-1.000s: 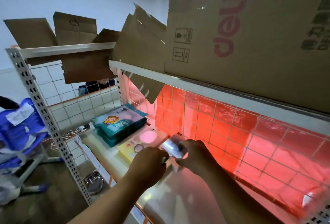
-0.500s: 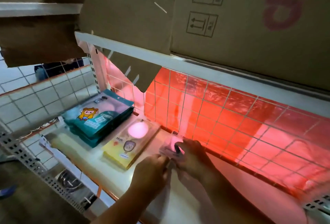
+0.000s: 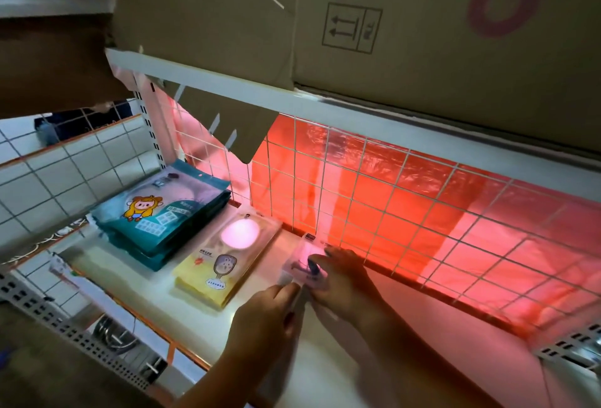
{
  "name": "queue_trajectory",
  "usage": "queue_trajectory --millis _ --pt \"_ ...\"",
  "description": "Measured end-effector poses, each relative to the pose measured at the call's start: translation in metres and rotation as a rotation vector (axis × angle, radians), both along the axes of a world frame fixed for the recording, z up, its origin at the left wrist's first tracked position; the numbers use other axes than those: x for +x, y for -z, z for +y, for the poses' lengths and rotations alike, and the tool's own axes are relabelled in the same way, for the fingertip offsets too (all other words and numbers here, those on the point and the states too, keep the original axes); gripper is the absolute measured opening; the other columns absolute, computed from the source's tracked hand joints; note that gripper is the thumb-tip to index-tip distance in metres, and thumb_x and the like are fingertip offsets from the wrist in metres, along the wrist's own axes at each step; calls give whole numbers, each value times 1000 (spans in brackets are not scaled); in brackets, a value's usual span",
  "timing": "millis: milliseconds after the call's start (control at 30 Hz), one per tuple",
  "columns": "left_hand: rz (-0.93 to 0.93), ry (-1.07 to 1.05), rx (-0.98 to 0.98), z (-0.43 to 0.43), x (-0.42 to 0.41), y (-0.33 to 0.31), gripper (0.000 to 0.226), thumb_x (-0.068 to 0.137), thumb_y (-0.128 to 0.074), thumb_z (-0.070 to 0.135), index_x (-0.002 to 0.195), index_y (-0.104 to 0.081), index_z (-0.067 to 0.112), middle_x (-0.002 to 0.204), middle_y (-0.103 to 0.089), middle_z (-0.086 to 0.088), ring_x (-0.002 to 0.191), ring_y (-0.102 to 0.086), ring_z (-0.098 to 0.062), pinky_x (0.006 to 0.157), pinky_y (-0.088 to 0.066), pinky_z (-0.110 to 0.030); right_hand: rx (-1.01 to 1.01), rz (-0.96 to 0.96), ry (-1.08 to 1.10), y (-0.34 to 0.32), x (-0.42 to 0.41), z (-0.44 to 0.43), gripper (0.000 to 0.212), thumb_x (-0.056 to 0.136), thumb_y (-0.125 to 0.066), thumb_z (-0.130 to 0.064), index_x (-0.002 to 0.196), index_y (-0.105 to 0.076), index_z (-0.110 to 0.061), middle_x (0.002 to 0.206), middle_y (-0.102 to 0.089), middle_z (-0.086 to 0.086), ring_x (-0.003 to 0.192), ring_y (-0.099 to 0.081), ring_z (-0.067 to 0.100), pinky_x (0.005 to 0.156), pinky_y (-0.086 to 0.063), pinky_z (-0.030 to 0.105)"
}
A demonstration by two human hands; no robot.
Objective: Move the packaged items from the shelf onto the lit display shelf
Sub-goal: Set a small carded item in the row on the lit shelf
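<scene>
Head view, left hand [image 3: 264,318] touching, right hand [image 3: 345,281] pinching small packet [image 3: 300,260]

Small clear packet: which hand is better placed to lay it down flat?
Right, probably: the right hand wraps the small clear packet, while the left hand only touches its near corner.
</scene>
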State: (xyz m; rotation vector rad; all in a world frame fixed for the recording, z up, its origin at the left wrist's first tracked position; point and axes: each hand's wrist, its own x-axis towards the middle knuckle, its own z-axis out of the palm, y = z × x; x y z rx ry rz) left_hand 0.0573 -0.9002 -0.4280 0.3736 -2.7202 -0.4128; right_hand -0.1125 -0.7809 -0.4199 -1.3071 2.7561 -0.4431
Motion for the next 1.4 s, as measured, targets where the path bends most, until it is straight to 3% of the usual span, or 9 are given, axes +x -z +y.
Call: queue_trajectory --millis 100,267,367,700,1100,1267,1400 --pt "-10 6 -15 1 1 5 45 83 -73 40 125 -59 34 78 -67 10 60 -58 -12 49 -37 -19 7 19 -13 2 -2 -1 57 70 -52 -75 112 -59 -36 121 -59 -4 111 -52 26 90 -41 35" --pt "12 12 -50 3 -1 3 43 79 -80 36 119 -68 27 72 -65 9 54 -56 -11 51 -25 -16 11 68 -42 -12 2 -2 56 66 -44 -68 105 -63 -34 105 -60 -3 99 -53 27 81 -42 35" --pt "6 15 -59 4 -2 6 46 81 -79 35 124 -66 25 70 -65 6 53 -55 -13 51 -26 -17 37 94 -36 -14 4 -3 44 70 -56 -63 104 -61 -35 103 -58 -5 98 -52 26 79 -42 35" --pt "5 27 -49 2 1 5 47 82 -76 31 126 -62 25 69 -64 5 53 -56 -15 51 -26 -19 92 58 1 -14 13 -8 51 73 -65 -60 117 -47 -40 124 -52 -3 115 -47 28 90 -44 40" --pt "-23 42 -47 2 3 4 59 80 -77 28 137 -61 24 72 -65 5 56 -57 -14 51 -29 -19 102 84 -13 -28 10 -5 79 60 -31 -79 122 -59 -38 121 -57 -1 111 -53 28 92 -41 38" --pt "-48 36 -52 2 3 4 62 78 -79 29 137 -61 24 72 -65 5 56 -56 -14 52 -28 -17 123 69 -19 -28 9 -4 66 72 -59 -71 129 -55 -38 125 -56 0 113 -51 28 95 -41 37" --pt "-42 42 -19 2 3 4 63 77 -81 29 137 -62 23 73 -66 6 56 -56 -11 53 -28 -15 129 53 -20 -31 10 -4 66 76 -65 -66 134 -53 -39 135 -53 2 120 -49 29 100 -40 38"
